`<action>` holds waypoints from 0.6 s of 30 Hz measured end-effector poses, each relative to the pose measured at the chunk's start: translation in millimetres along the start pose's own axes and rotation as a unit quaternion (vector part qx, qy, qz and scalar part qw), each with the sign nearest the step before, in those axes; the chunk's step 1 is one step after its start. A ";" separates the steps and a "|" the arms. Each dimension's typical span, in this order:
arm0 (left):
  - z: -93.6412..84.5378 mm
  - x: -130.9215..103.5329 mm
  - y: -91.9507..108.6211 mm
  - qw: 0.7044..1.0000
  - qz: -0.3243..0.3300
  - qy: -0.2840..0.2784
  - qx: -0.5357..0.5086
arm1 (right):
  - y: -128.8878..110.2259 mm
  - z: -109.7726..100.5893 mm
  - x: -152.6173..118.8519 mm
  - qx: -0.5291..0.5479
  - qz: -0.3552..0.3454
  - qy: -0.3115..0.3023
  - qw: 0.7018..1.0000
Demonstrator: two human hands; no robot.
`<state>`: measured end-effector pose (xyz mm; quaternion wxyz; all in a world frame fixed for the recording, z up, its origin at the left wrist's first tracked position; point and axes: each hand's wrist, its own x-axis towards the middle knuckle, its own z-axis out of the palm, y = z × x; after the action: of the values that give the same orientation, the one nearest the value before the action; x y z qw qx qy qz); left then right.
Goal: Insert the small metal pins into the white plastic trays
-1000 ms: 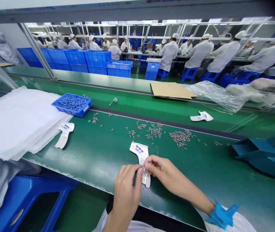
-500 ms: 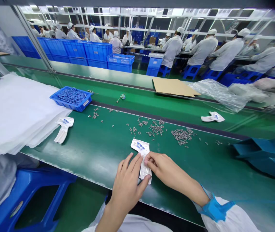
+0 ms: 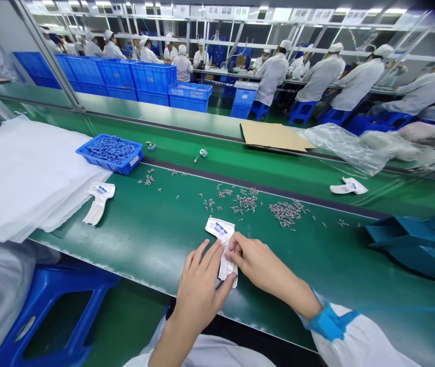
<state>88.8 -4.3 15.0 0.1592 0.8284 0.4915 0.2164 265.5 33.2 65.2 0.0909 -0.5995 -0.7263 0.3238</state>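
Observation:
A white plastic shell (image 3: 221, 229) with blue parts at its wide end lies on the green work surface (image 3: 144, 224) in front of me. My left hand (image 3: 202, 285) rests against its left side, fingers spread, fingertips and thumb on the shell. My right hand (image 3: 253, 260) is at the shell's right side, thumb and forefinger pinched together over its middle; whatever is between them is too small to make out. Small metal pieces (image 3: 286, 213) lie in loose piles beyond the hands. Another white shell (image 3: 100, 201) lies to the left.
A blue tray (image 3: 110, 153) of small blue parts stands at the back left beside white sheets (image 3: 30, 173). On the green belt behind lie a small circuit piece (image 3: 202, 153) and a white shell (image 3: 349, 186). Cardboard (image 3: 274, 136) lies farther back; teal bins (image 3: 412, 239) stand right.
The circuit piece and white shell on the belt have shifted right, and another small circuit piece shows more fully beside the tray. Both hands keep nearly the same pose on the shell.

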 end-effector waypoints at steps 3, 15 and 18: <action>-0.3 0.6 0.0 1.000 -0.004 -0.005 0.003 | 12.3 -9.7 5.4 0.044 -0.033 0.014 0.998; 0.3 1.4 -1.3 1.000 0.002 0.011 0.004 | 35.5 -20.4 42.1 -0.247 -0.008 0.096 0.964; 0.8 1.3 -1.0 1.000 0.002 0.014 0.003 | 36.6 -23.4 40.3 -0.219 -0.009 0.098 0.971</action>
<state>89.0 -2.7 14.1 0.1500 0.8267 0.4926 0.2265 296.7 81.8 51.8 0.0309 -0.6271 -0.7724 0.0964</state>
